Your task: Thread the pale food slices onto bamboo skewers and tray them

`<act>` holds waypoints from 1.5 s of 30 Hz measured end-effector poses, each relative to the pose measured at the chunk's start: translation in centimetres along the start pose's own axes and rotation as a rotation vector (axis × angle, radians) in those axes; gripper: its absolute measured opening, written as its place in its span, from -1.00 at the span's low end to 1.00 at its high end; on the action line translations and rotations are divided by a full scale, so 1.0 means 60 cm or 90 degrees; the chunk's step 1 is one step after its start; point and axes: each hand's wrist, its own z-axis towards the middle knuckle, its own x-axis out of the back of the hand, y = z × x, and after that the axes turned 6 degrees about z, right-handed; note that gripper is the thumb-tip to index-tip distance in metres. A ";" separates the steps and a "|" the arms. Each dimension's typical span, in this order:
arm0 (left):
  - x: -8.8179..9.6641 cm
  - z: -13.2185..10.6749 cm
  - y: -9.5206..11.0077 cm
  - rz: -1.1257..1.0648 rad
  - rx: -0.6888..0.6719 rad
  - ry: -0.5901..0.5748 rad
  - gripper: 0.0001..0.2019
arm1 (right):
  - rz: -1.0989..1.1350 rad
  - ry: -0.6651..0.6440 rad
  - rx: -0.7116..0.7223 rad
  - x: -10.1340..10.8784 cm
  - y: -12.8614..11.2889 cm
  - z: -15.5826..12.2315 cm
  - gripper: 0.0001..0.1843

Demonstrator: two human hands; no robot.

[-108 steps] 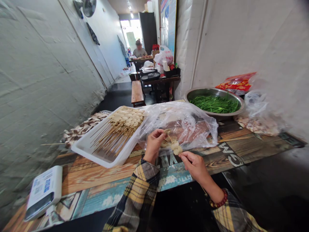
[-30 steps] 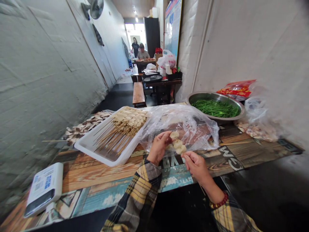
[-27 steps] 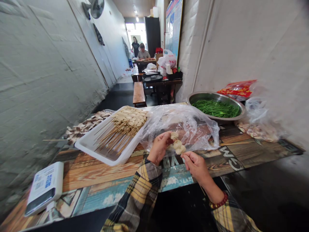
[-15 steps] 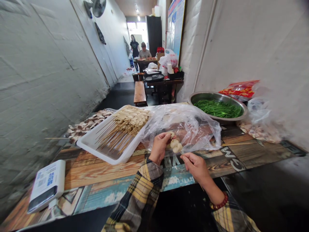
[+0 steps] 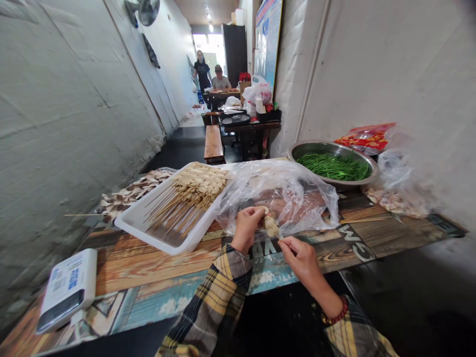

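My right hand (image 5: 299, 255) pinches a thin skewer near the slices on it. Pale, round food slices (image 5: 271, 226) are threaded on that skewer, whose lower part is mostly hidden by the hand. My left hand (image 5: 247, 227) is closed, its thumb and fingertips gripping another pale slice (image 5: 265, 210) at the skewer's far end. Just beyond my hands lies a clear plastic bag (image 5: 312, 198) with pinkish-brown contents. To the left, a white tray (image 5: 130, 221) holds many skewers (image 5: 178, 208) laid side by side, pale slices on their far ends.
Brown-and-white mushroom-like pieces (image 5: 126, 194) lie left of the tray. A metal bowl (image 5: 375, 177) of green stalks and bagged food (image 5: 399, 193) stand to the right. A white box-like device (image 5: 69, 292) is at the near left. Two people (image 5: 221, 82) are in the background.
My hands stay close together at the skewer, with the threaded slices now turned more edge-on. The view has shifted slightly. The standing person in the back has moved a little.
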 end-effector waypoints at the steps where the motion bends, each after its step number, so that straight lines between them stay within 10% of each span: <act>1: 0.000 -0.001 0.000 -0.001 0.004 -0.005 -0.74 | 0.005 -0.002 -0.004 0.001 -0.002 0.000 -0.66; 45: 0.006 -0.005 -0.002 0.034 -0.045 -0.057 -0.59 | 0.127 -0.028 -0.041 -0.007 0.014 0.006 -0.62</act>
